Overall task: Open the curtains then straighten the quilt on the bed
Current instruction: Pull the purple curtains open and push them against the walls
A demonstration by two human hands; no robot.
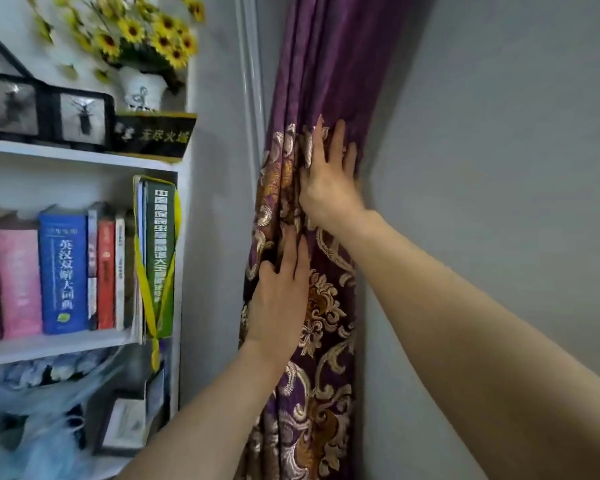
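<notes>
While bunched in the corner, curtain (312,341) under both flat, spread hands, right hand (329,181) above left hand (279,299).

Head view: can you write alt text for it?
Both hands press flat on a gathered purple curtain in a wall corner, the right hand above the left hand. A bookshelf with books and sunflowers stands to the left.
</notes>
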